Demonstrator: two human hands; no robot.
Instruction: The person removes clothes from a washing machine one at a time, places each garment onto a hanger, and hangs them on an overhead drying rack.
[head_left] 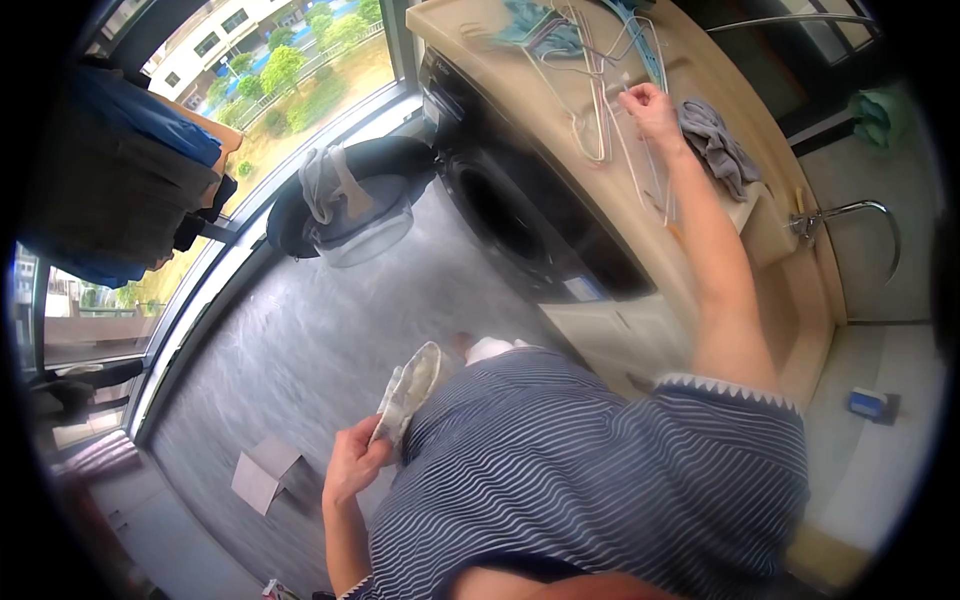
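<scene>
My left hand (357,457), closed, grips a pale, patterned piece of cloth (408,392) beside my striped clothing. Over the beige counter, my right hand (652,112) has its fingers pinched on a thin, light wire hanger (640,185). More hangers (598,110) lie to its left, overlapping, with blue-green cloth (548,30) at the far end. A crumpled grey cloth (718,147) rests just right of my right wrist.
A black front-loading machine (530,215) stands under the counter (480,30), its round door open with grey cloth (325,185) draped on it. A faucet (850,212) is at right. Clothes (130,170) hang by the window. A folded grey-white object (264,474) is on the floor.
</scene>
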